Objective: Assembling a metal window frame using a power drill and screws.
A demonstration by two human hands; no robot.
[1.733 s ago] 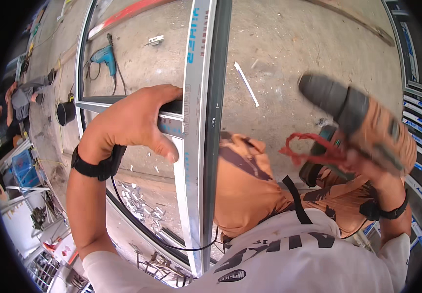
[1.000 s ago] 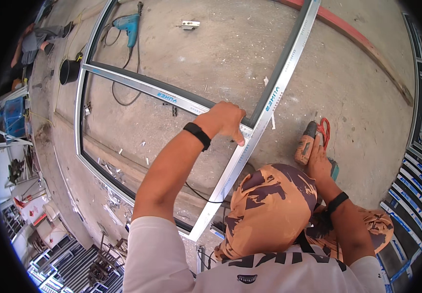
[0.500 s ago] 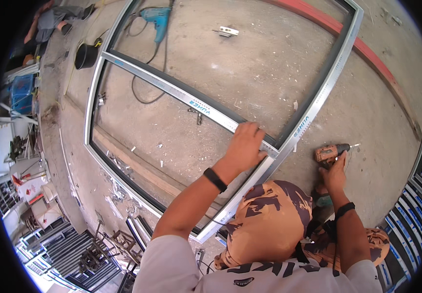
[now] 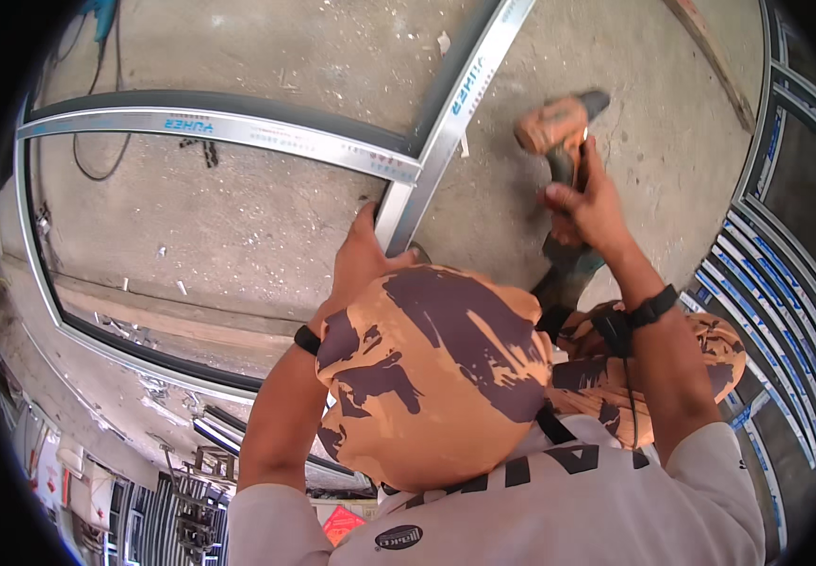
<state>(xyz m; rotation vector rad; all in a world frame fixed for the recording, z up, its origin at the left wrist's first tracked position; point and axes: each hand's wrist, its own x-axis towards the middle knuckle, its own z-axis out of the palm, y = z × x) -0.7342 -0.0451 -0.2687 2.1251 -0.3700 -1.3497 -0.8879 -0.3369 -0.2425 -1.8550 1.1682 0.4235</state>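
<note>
A large silver metal window frame [image 4: 318,151] with a crossbar and dark inner edges lies over the concrete floor. My left hand [image 4: 363,255] is closed around the frame's near-right side bar, just below the crossbar joint. Thumb and fingers sit on opposite sides of that bar. In my right hand [image 4: 597,212] is an orange and black cordless drill [image 4: 554,130], gripped by its handle. The drill is held right of the frame, its dark chuck pointing away to the upper right. Blur hides any bit in it.
A wooden beam [image 4: 182,325] runs beneath the frame, and another timber [image 4: 715,61] lies far right. Curved metal profiles [image 4: 757,321] are stacked at right. A blue corded drill [image 4: 104,17] and small dark metal pieces [image 4: 208,151] lie left. My camouflage-clad knee [image 4: 446,368] is close to the frame.
My left hand has slid from the crossbar joint to the side bar below it. The drill has been raised and turned in my right hand. My view has turned and shifted right.
</note>
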